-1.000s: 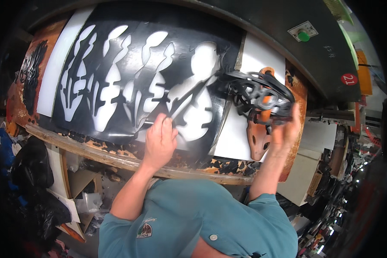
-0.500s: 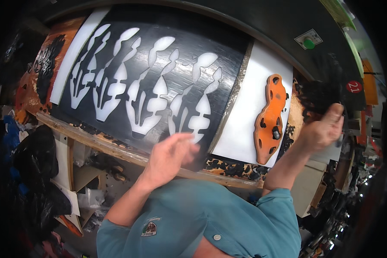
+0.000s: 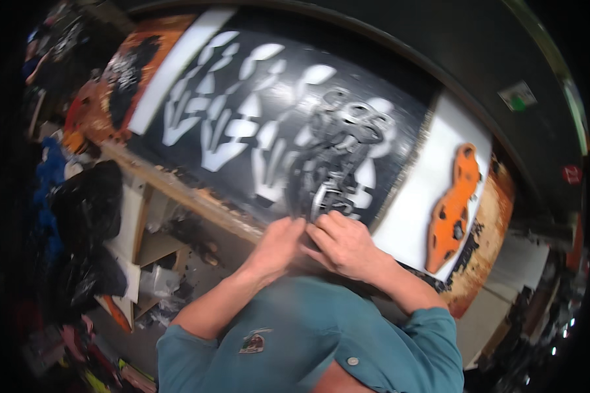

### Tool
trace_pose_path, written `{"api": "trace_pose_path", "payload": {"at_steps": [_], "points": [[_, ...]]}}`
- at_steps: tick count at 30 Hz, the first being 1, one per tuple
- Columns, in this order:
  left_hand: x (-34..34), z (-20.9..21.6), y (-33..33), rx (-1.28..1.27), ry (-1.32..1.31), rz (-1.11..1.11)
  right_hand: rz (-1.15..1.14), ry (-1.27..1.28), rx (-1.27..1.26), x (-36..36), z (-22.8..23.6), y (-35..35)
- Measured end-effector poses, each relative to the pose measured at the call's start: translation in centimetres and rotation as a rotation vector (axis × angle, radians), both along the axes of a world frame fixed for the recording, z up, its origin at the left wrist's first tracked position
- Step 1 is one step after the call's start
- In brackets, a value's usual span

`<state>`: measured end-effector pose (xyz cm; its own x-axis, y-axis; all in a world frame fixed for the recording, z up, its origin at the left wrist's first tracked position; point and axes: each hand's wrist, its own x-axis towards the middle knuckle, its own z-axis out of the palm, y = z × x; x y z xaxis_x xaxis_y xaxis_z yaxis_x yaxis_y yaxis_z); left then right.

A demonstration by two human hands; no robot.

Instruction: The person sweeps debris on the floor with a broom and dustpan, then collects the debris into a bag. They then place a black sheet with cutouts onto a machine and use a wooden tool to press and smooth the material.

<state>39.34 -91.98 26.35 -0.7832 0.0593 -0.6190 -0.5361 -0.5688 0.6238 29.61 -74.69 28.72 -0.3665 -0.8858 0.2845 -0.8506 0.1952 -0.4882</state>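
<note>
Both my hands meet at the front edge of the work table, closed at the near end of a bundle of black cut-out pieces (image 3: 347, 124). The bundle is blurred and stretches away from me over the right part of a black sheet (image 3: 242, 196). My left hand (image 3: 278, 247) has its fingers curled in, and my right hand (image 3: 343, 243) presses against it from the right. Through the sheet's rows of curved cut-outs, white shows from below. A thick orange cutting die (image 3: 451, 213) with dark holes lies right of the sheet.
Under the die is a white board (image 3: 400, 226). A dark machine beam (image 3: 400, 49) runs behind the table, with a green button (image 3: 518, 103) at its right. Black plastic bags (image 3: 88, 203) and a wooden shelf (image 3: 160, 252) stand at the lower left. Black scraps (image 3: 469, 252) litter the right side.
My right hand has come from the far right to the middle, bringing the black pieces over the sheet. My left hand has closed beside it. The whole view has shifted.
</note>
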Motion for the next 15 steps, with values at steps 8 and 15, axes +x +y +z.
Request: {"api": "trace_pose_path", "payload": {"at_steps": [8, 15], "points": [[-5.0, 6.4, -10.4, 0.049, 0.416, -0.155, -0.869, -0.459, -0.521, -5.1, -3.1, 5.2], [-15.5, 18.7, -25.9, -0.452, 1.014, -0.109, -1.111, -0.22, -0.348, -5.2, -9.4, 4.5]]}}
